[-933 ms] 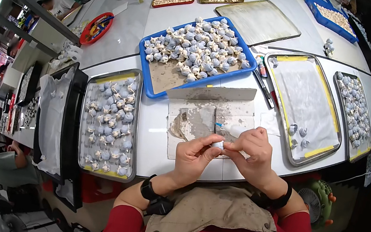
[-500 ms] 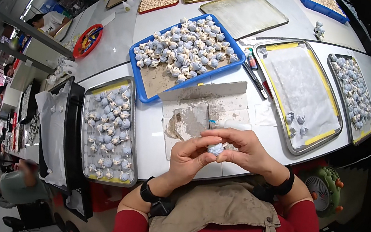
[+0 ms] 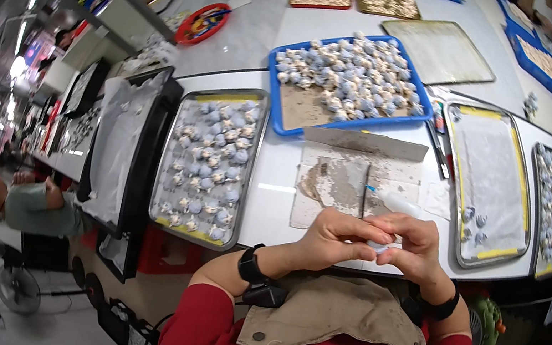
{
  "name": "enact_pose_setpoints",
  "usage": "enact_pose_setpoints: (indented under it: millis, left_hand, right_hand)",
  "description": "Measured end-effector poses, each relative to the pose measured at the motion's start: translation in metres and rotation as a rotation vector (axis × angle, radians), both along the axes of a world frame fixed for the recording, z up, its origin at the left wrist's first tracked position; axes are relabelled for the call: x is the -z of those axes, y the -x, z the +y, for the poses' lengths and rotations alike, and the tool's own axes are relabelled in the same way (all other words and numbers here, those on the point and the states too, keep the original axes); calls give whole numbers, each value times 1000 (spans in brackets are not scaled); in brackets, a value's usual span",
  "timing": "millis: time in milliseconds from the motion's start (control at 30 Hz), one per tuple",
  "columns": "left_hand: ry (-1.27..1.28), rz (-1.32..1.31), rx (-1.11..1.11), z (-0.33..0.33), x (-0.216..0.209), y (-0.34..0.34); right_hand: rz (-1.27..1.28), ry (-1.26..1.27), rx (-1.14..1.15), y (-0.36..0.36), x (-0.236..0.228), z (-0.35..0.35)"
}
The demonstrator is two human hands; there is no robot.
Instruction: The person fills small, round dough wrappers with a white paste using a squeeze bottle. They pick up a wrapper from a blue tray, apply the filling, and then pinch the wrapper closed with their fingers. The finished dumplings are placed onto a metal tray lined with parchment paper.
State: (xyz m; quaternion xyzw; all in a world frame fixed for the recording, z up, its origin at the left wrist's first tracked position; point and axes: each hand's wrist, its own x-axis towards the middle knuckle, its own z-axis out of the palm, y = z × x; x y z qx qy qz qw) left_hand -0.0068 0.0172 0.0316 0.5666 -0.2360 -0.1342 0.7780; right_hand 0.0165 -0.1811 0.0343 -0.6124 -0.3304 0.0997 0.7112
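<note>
A small blue-grey figurine piece (image 3: 377, 247) is pinched between my two hands, just in front of the table edge. My left hand (image 3: 336, 241) has thumb and fingers closed on its left side. From the right, my right hand (image 3: 417, 249) grips it too, with its fingertips meeting the left ones above the piece. Fingers cover most of it. Right beyond my hands lies a stained, folded piece of cardboard (image 3: 322, 198). On it are a white rounded object (image 3: 401, 204) and something thin with a blue tip (image 3: 370, 188).
A blue tray (image 3: 275, 89) heaped with similar pieces stands beyond the cardboard. Metal trays of pieces flank me: a fuller one (image 3: 251, 169) left, a paper-lined one (image 3: 496, 171) right. Black trays (image 3: 159, 111) stand farther left. A person (image 3: 39, 207) is at the far left.
My view has shifted, so the table and trays appear farther right. Both hands still hold the piece, now more covered by my fingers.
</note>
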Motion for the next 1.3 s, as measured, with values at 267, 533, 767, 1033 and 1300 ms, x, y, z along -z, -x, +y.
enact_pose_setpoints:
  millis: [267,533,767,1033,1300]
  left_hand:
    - [-539,-179,-130,60,-16,2]
    - [-1600,-161,-665,189,-33,18]
    - [-1061,-494,-643,127,-1,-153]
    - [-1169,-433,-325,90,30,-221]
    - [-1192,-504,-512,132,28,-176]
  right_hand:
    - [46,304,42,-2,-12,10]
    - [198,333,308,-10,0,-23]
    - [82,491,369,-15,-6,-17]
    - [-43,840,372,-47,-29,-61]
    - [-356,1045,729,-210,38,-114]
